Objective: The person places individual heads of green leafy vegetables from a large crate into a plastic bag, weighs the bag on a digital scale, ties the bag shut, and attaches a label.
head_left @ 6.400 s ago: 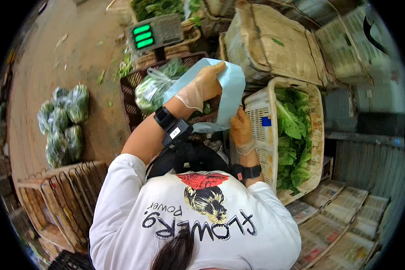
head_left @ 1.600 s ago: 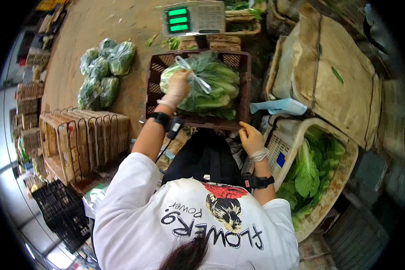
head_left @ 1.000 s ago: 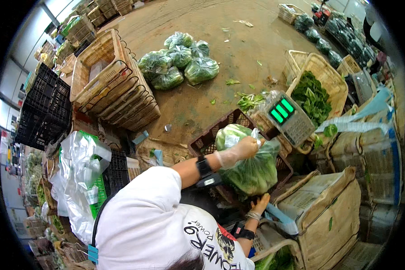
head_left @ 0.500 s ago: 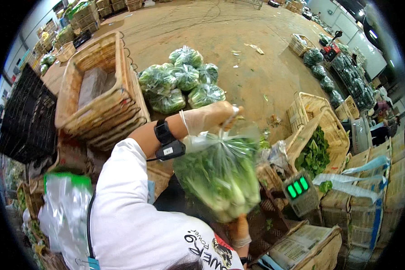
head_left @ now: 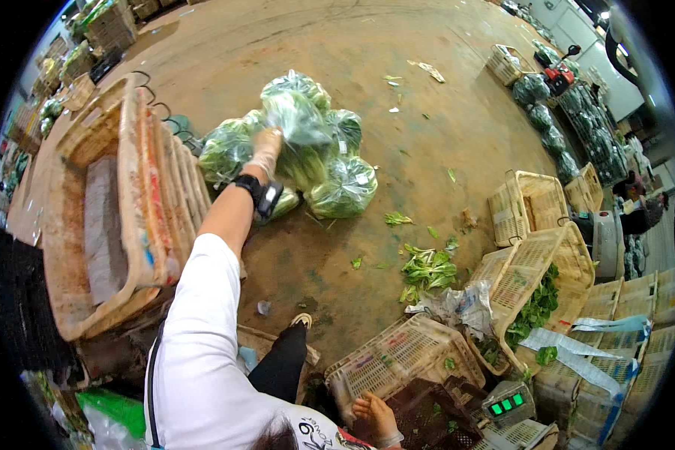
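My left hand [head_left: 265, 150], in a thin clear glove, reaches out over a heap of clear plastic bags of leafy greens on the floor. Its fingers are closed at the edge of one bag of leafy greens [head_left: 298, 120], smeared by motion, on top of the heap. Other bags of greens, such as the one at the near right [head_left: 343, 187], lie beneath and around it. Low in the view, my right hand [head_left: 379, 418] is beside a pale plastic crate [head_left: 405, 356]; its fingers look loosely apart, with nothing in them.
Stacked dirty crates [head_left: 139, 217] stand at left. A scale with a lit green display [head_left: 508, 403] sits at lower right beside a brown crate [head_left: 420, 420]. Loose greens [head_left: 427, 268] litter the floor. Beyond are crates [head_left: 529, 202], one holding leaves [head_left: 536, 304], and a red pallet jack [head_left: 559, 75].
My left hand has carried the bag of greens forward and left, from before my body to the heap. My right hand has come away from the bag's underside.
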